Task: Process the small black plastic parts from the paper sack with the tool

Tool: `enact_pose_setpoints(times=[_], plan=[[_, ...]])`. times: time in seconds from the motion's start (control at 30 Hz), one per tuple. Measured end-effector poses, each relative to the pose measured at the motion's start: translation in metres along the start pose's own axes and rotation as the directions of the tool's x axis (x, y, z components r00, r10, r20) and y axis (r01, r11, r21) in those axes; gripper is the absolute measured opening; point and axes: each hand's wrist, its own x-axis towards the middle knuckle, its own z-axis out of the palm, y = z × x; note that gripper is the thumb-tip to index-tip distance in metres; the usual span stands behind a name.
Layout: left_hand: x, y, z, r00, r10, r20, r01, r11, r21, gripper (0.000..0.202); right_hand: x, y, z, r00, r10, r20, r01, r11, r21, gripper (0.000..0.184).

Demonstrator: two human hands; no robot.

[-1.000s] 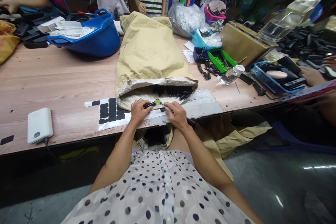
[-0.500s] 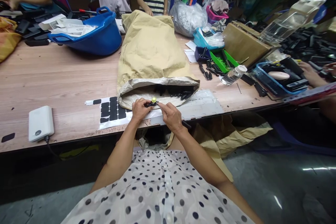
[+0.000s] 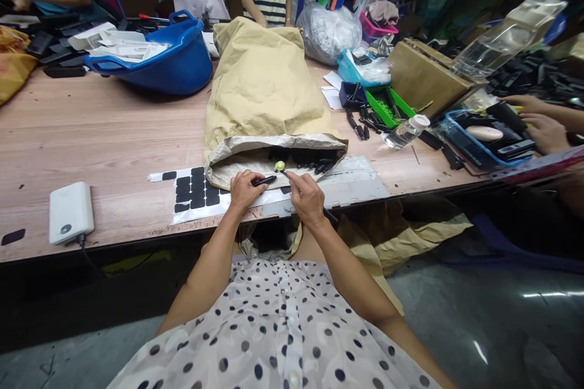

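Note:
Just in front of a paper sack's open mouth, my left hand (image 3: pixel 244 189) is closed on a small, long black plastic piece (image 3: pixel 265 181), which points to the right. My right hand (image 3: pixel 308 199) is closed on a slim dark tool whose black handle end (image 3: pixel 331 217) sticks out below the palm. By the tool's tip, a small round yellow-green piece (image 3: pixel 280 166) shows; whether it is fixed to the tool I cannot tell. The tan sack (image 3: pixel 267 82) lies on the table, with several black pieces (image 3: pixel 323 166) inside its mouth.
A sheet of black stickers (image 3: pixel 198 188) lies left of my hands, a white power bank (image 3: pixel 71 213) farther left. Behind stand a blue tub (image 3: pixel 182 67) and a green tray (image 3: pixel 387 106). A bottle (image 3: pixel 406 132) lies right. A co-worker's hands (image 3: pixel 542 127) work beside a blue-rimmed basket (image 3: pixel 488 161).
My right hand has moved a little right, and the yellow-green piece has gone right and up, away from the black piece. That piece now shows more fully in my left hand.

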Motion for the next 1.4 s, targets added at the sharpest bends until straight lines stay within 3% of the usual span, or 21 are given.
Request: enact_pose_setpoints(times=[0.3,0.6,0.73,0.83,0.93,1.0,1.07,1.17,1.23,1.3,1.4], plan=[[-0.002,0.002,0.002,0.999,-0.013,-0.032,0.014,0.999,0.038,0.013,0.012,0.032,0.012,0.999,0.004,-0.043,-0.009,0.995,-0.102,0.029],[-0.001,-0.003,-0.001,1.000,0.008,0.003,-0.008,0.997,0.072,0.011,0.006,0.028,0.022,0.999,0.046,-0.007,-0.046,0.986,-0.159,0.026],[-0.013,0.000,-0.010,0.996,0.087,-0.001,-0.087,0.995,0.042,0.016,0.007,0.027,0.023,0.999,0.041,-0.028,-0.044,0.988,-0.150,0.025],[-0.042,0.007,-0.017,0.967,0.234,0.096,-0.224,0.969,-0.104,0.025,0.007,0.027,0.023,0.999,0.026,-0.047,-0.034,0.985,-0.167,0.024],[-0.080,0.013,-0.014,0.892,0.332,0.307,-0.272,0.937,-0.221,0.027,0.006,0.026,0.024,0.998,0.020,-0.051,-0.029,0.983,-0.181,0.024],[-0.100,0.016,-0.006,0.858,0.271,0.436,-0.223,0.962,-0.158,0.024,0.007,0.025,0.025,0.998,0.032,-0.045,-0.040,0.982,-0.187,0.024],[-0.112,0.016,0.006,0.841,0.126,0.526,-0.134,0.991,-0.023,0.022,0.007,0.024,0.025,0.998,0.045,-0.037,-0.051,0.981,-0.188,0.024],[-0.114,0.013,0.022,0.795,-0.126,0.593,-0.005,0.977,0.214,0.026,0.008,0.024,0.024,0.998,0.053,-0.021,-0.056,0.981,-0.184,0.025],[-0.111,0.012,0.027,0.762,-0.229,0.606,0.029,0.946,0.321,0.030,0.008,0.024,0.024,0.998,0.053,-0.014,-0.055,0.982,-0.178,0.025],[-0.109,0.014,0.027,0.747,-0.246,0.618,0.035,0.942,0.334,0.031,0.009,0.024,0.023,0.999,0.051,-0.013,-0.052,0.984,-0.172,0.024],[-0.103,0.021,0.020,0.743,-0.158,0.650,0.019,0.976,0.215,0.030,0.008,0.024,0.023,0.999,0.047,-0.017,-0.049,0.985,-0.167,0.024]])
